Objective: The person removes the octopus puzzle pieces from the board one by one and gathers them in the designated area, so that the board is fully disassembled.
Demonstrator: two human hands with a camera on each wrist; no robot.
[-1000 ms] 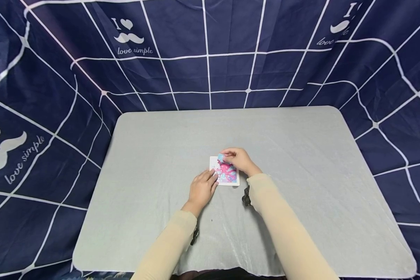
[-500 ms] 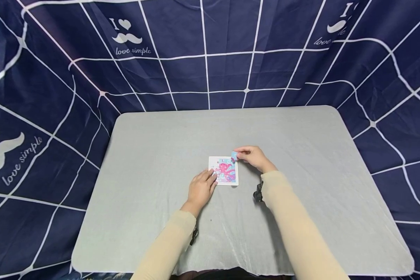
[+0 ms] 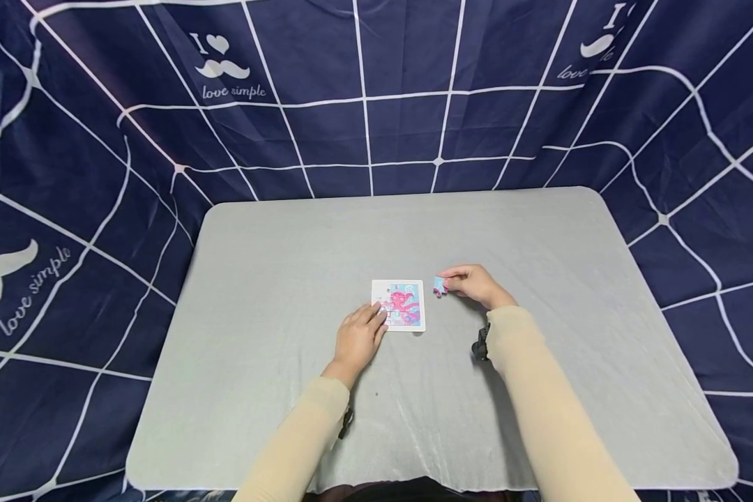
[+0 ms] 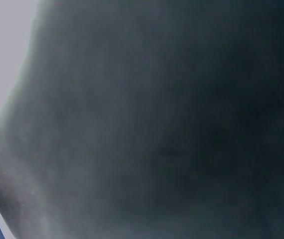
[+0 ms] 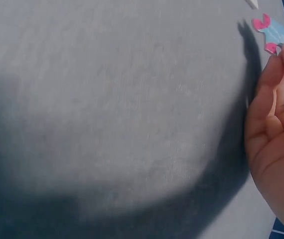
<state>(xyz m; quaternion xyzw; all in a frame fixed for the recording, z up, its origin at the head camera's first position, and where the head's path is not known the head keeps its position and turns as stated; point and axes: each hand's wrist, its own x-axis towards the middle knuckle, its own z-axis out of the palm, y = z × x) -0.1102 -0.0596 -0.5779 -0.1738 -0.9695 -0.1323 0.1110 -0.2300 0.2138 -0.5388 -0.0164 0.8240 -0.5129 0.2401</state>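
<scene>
A small square jigsaw puzzle in a white tray [image 3: 378, 288] lies on the table, showing a pink octopus [image 3: 401, 302] on light blue. Bare white shows along its left side and upper left corner. My left hand [image 3: 355, 341] rests with its fingers on the tray's lower left edge. Just right of the tray, my right hand [image 3: 475, 284] pinches a light blue and pink puzzle piece [image 3: 440, 286] between thumb and fingers. The right wrist view shows that piece [image 5: 276, 34] too, at the fingertips of the right hand [image 5: 276, 119]. Dark blur fills most of the left wrist view.
The grey cloth-covered table [image 3: 288, 251] has rounded corners. Dark blue curtains [image 3: 326, 132] with white grid lines hang behind it and along both sides. A black wrist device [image 3: 480, 345] sits under the right sleeve.
From above the puzzle's upper part, my right hand has moved right with the pinched piece, past the tray's right edge. My left hand has stayed on the tray's lower left.
</scene>
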